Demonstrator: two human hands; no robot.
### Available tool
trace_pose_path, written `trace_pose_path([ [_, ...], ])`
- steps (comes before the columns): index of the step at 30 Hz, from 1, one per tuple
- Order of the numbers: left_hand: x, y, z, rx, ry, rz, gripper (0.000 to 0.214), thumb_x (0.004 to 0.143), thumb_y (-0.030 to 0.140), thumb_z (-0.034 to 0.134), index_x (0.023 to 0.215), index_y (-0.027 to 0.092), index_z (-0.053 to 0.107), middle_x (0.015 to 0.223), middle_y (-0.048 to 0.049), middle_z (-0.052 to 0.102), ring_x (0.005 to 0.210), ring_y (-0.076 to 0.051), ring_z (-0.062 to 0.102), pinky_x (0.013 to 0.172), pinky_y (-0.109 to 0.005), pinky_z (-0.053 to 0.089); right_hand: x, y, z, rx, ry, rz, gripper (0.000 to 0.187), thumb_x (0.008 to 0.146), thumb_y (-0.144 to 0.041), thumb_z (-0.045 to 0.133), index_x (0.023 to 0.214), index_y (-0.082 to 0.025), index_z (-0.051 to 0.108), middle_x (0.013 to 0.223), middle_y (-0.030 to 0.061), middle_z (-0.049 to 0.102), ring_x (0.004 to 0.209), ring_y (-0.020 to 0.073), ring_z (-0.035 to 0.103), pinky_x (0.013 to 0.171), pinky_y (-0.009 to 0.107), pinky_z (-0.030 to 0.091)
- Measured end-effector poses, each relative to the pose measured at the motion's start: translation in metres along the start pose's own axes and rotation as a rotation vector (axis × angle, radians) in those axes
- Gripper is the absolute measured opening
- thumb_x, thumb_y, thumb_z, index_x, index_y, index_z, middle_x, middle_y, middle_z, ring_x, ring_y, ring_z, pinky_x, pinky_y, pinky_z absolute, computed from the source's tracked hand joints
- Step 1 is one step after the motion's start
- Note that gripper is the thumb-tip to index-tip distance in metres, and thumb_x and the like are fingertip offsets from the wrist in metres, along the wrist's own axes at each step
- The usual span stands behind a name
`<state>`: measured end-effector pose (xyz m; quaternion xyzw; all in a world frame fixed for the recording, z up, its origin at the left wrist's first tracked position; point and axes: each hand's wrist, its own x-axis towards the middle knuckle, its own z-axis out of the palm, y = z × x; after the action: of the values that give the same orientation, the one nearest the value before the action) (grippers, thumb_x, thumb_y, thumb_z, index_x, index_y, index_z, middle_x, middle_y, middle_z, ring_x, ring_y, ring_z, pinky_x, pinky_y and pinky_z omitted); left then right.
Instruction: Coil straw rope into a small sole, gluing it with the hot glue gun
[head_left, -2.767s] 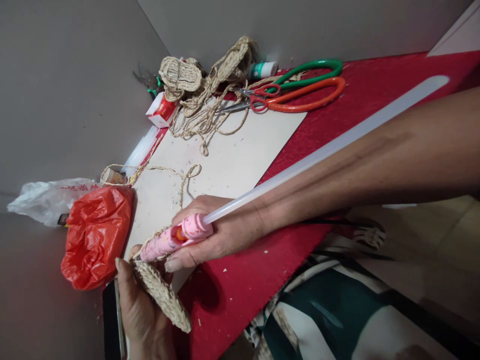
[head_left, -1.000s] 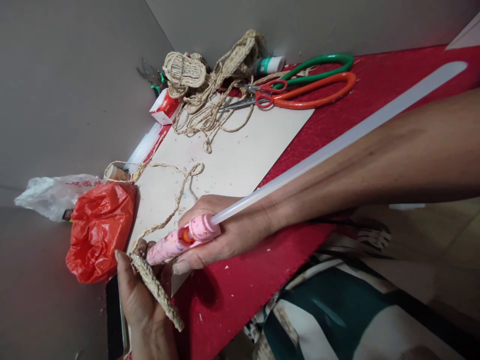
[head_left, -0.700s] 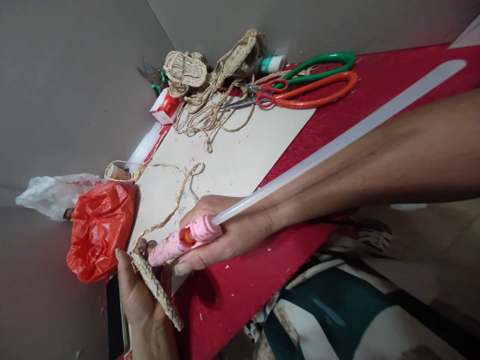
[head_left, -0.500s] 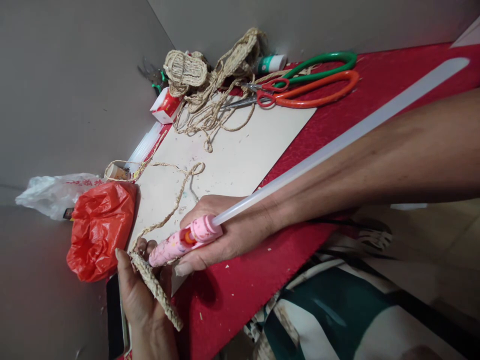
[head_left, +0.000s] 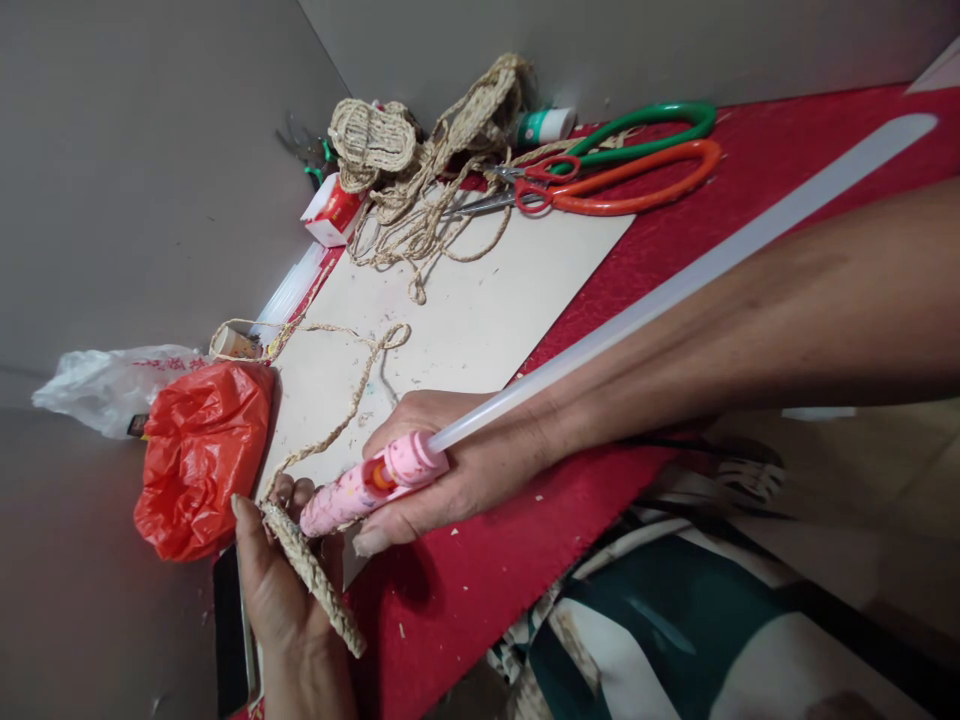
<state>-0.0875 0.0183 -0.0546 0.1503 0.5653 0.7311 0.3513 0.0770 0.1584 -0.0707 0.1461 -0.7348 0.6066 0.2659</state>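
My right hand (head_left: 450, 480) is wrapped round a pink hot glue gun (head_left: 367, 490), and a long translucent glue stick (head_left: 675, 290) sticks out of its back end. My left hand (head_left: 281, 600) grips a braided straw piece (head_left: 319, 580) between thumb and fingers, with some fingertips hidden behind it. The front of the gun is close against the braid near its upper end; I cannot tell whether the nozzle touches it. From that end a thin straw cord (head_left: 349, 415) runs over the white board (head_left: 465, 340) and makes a loop.
Large scissors with green and orange handles (head_left: 637, 175) lie beside tangled straw cord (head_left: 427, 220) and a coiled straw bundle (head_left: 371, 140). A red plastic bag (head_left: 202, 460), a small red-and-white box (head_left: 330, 212) and clear glue sticks (head_left: 289, 295) line the far edge. Red cloth (head_left: 495, 560) covers the table.
Almost nothing differs. The glue gun and my right hand have shifted very slightly to the right, while the braided straw piece stays in my left hand.
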Motion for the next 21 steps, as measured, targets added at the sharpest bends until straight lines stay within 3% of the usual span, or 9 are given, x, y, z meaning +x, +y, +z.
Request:
trace_pose_path([
  [3,0.0003,-0.0002,0.0009,0.020,-0.005,0.012,0.034,0.071,0.051,0.068,0.070,0.017,0.063,0.061,0.0022,0.056,0.052,-0.011,0.057,0.055,-0.023,0.052,0.0001,-0.0020,-0.0006,-0.016,-0.011,0.008,0.023,0.082,-0.020,0.061,0.062,-0.013,0.051,0.060,-0.0064,0.050,0.050,0.0020,0.035,0.050,0.012,0.032],
  [8,0.0015,-0.0003,-0.0016,0.023,0.041,0.004,0.036,0.070,0.052,0.068,0.072,0.017,0.064,0.063,0.0013,0.057,0.056,-0.012,0.058,0.058,-0.025,0.053,-0.0007,-0.0024,-0.0013,-0.086,-0.044,0.036,0.026,0.084,-0.025,0.059,0.062,-0.012,0.053,0.054,-0.0072,0.043,0.049,0.0019,0.035,0.047,0.012,0.031],
  [13,0.0018,-0.0008,-0.0017,0.016,0.063,0.000,0.038,0.069,0.054,0.069,0.072,0.016,0.062,0.063,0.0017,0.056,0.058,-0.011,0.058,0.062,-0.024,0.053,-0.0014,-0.0024,-0.0021,-0.101,-0.041,0.016,0.028,0.083,-0.024,0.060,0.061,-0.011,0.049,0.080,-0.0036,0.061,0.072,0.0020,0.050,0.062,0.010,0.037],
  [16,0.0013,-0.0006,0.0010,0.010,0.051,0.003,0.038,0.068,0.052,0.071,0.070,0.017,0.059,0.063,0.0026,0.053,0.057,-0.010,0.056,0.059,-0.022,0.052,-0.0015,-0.0030,-0.0031,-0.103,-0.087,-0.005,0.022,0.085,-0.022,0.058,0.066,-0.011,0.054,0.091,-0.0019,0.063,0.082,0.0033,0.053,0.066,0.009,0.037],
  [18,0.0011,-0.0002,0.0025,0.004,0.040,0.004,0.038,0.067,0.051,0.072,0.069,0.017,0.057,0.062,0.0033,0.051,0.055,-0.009,0.054,0.058,-0.022,0.052,-0.0017,-0.0030,-0.0032,-0.120,-0.104,-0.002,0.019,0.086,-0.023,0.057,0.071,-0.011,0.058,0.079,-0.0029,0.061,0.071,0.0028,0.051,0.059,0.010,0.036],
  [21,0.0015,0.0000,0.0033,-0.010,0.041,0.002,0.038,0.070,0.051,0.070,0.069,0.017,0.054,0.061,0.0037,0.048,0.054,-0.008,0.050,0.059,-0.022,0.051,-0.0028,-0.0022,-0.0021,-0.148,-0.080,0.040,0.024,0.085,-0.027,0.059,0.067,-0.012,0.054,0.056,-0.0068,0.045,0.051,0.0024,0.038,0.048,0.013,0.030],
])
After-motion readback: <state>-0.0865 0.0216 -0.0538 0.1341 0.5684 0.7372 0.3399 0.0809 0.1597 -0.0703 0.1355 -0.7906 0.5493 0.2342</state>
